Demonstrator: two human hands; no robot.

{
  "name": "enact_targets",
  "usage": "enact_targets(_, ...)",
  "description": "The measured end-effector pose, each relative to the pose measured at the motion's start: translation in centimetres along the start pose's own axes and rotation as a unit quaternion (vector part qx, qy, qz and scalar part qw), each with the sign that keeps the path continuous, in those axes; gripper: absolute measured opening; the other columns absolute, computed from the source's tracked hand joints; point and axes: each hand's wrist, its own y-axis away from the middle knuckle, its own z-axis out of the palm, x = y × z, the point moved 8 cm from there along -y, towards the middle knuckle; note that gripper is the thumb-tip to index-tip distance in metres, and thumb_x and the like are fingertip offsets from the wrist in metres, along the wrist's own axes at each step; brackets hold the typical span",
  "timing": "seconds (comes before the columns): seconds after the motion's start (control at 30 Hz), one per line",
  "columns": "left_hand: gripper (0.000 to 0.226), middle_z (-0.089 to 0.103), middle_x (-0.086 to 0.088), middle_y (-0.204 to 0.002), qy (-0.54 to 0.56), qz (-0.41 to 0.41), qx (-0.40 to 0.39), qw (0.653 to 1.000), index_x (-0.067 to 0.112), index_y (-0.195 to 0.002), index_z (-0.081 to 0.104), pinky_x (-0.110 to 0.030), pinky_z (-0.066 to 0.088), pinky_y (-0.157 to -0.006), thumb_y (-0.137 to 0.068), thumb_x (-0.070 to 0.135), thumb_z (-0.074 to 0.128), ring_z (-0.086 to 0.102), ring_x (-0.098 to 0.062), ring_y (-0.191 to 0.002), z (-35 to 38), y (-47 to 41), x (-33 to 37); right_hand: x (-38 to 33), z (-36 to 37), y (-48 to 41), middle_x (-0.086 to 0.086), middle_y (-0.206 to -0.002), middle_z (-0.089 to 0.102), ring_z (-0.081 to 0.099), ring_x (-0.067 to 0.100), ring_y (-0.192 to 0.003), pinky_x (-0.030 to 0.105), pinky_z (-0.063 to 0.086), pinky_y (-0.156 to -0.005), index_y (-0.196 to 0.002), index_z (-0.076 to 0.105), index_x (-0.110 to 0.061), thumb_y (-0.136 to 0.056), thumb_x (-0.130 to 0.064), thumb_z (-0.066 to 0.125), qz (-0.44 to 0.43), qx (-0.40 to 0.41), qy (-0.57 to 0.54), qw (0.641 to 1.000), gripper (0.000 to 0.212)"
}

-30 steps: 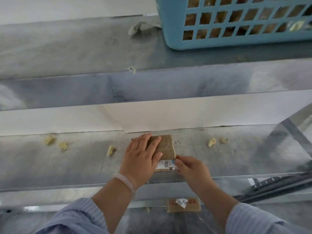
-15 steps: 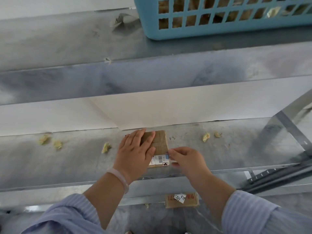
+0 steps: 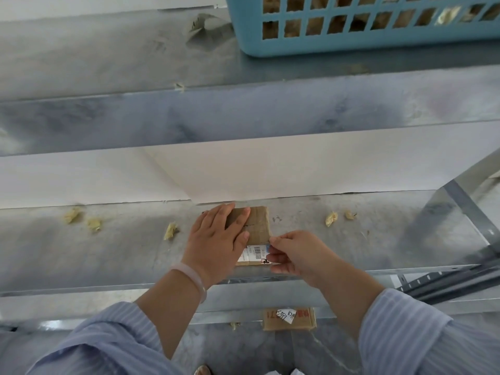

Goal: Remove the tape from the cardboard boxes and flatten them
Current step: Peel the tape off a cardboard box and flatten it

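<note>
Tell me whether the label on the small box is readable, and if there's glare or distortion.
Head view: the shipping label on the cardboard box is too soft to read; the metal shelf shows only diffuse sheen; wide-angle lens bows shelf edges slightly.

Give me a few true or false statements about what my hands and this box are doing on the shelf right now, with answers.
1. The left hand presses flat on the cardboard box. True.
2. The right hand rests idle on the metal shelf. False: it pinches the barcode label at the box's right edge.
3. The blue basket shares the box's shelf. False: it stands on the upper shelf.
4. Several yellowish scraps lie on both sides of the box. True.
</note>
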Motion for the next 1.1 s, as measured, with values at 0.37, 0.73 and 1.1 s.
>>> enact_targets(0.37, 0.054, 0.050, -0.005, -0.139, -0.004, -0.012, -0.011, 1.000, 0.028, -0.141, 0.047, -0.045, 0.035, -0.108, -0.096, 0.049, 0.023, 0.047, -0.027, -0.127, 0.2, -0.3, 0.1, 1.1, -0.9, 0.3, 0.018, -0.091, 0.072, 0.070, 0.023, -0.081, 0.037, 0.060, -0.068, -0.099, 0.067, 0.006, -0.090, -0.004, 0.066, 0.005, 0.014, -0.146, 0.989, 0.014)
enact_targets(0.73, 0.067, 0.034, -0.004, -0.152, 0.010, -0.080, -0.020, 0.997, 0.033, -0.149, 0.029, -0.042, 0.017, -0.116, -0.091, 0.053, 0.002, 0.029, -0.026, -0.139, 0.7, -0.9, 0.7, -0.5, -2.3, 1.3, -0.012, -0.079, 0.072, 0.067, 0.005, -0.075, 0.019, 0.053, -0.068, -0.090, 0.073, -0.028, -0.085, -0.025, 0.074, -0.146, 0.197, 0.102, 0.964, 0.005)
enact_targets(1.1, 0.066, 0.034, -0.004, -0.151, 0.009, -0.099, -0.017, 0.995, 0.034, -0.149, 0.027, -0.041, 0.016, -0.115, -0.092, 0.054, 0.002, 0.029, -0.026, -0.138, 0.8, -1.1, 0.7, -1.2, -1.7, -0.9, 0.003, -0.083, 0.071, 0.070, 0.018, -0.080, 0.034, 0.060, -0.072, -0.087, 0.065, -0.015, -0.093, -0.018, 0.062, -0.155, 0.162, 0.098, 0.969, 0.008)
